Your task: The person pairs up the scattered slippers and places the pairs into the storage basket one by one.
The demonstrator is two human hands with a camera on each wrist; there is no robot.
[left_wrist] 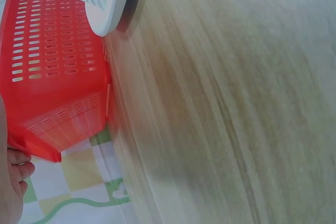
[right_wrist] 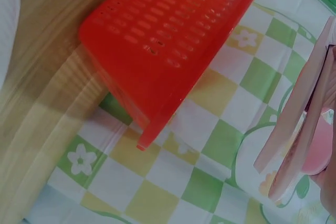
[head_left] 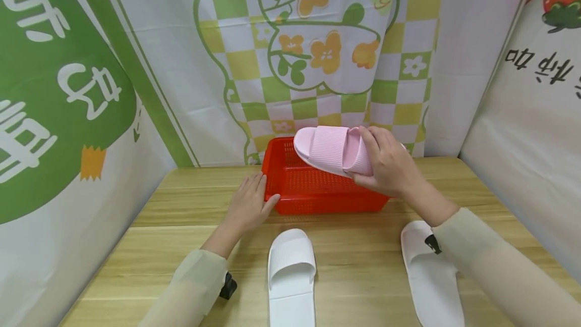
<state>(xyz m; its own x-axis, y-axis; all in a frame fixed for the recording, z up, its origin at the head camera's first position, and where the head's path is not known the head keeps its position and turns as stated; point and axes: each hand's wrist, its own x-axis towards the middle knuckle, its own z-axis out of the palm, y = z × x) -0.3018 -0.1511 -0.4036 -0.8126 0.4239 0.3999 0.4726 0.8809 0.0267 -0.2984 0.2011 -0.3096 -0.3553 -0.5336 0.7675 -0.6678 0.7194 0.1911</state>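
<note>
White slippers [head_left: 291, 271] on wooden table [head_left: 363, 266]; right hand [head_left: 390, 163] grips pink slipper [head_left: 331, 151], left hand [head_left: 247, 206] flat

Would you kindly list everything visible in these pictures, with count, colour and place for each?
pink slipper: one, pink, held above the basket's right part.
basket: one, red, perforated, at the table's back, before the backdrop.
white slippers: two, white, on the table near the person; one in the middle, one to the right, partly under the right sleeve.
table: one, light wood.
backdrop: printed cloth, green, yellow and white checks with flowers, behind; printed panels at both sides.
left hand: one, resting against the basket's left end, fingers straight.
right hand: one, gripping the pink slipper.
sleeves: two, pale beige.
</note>
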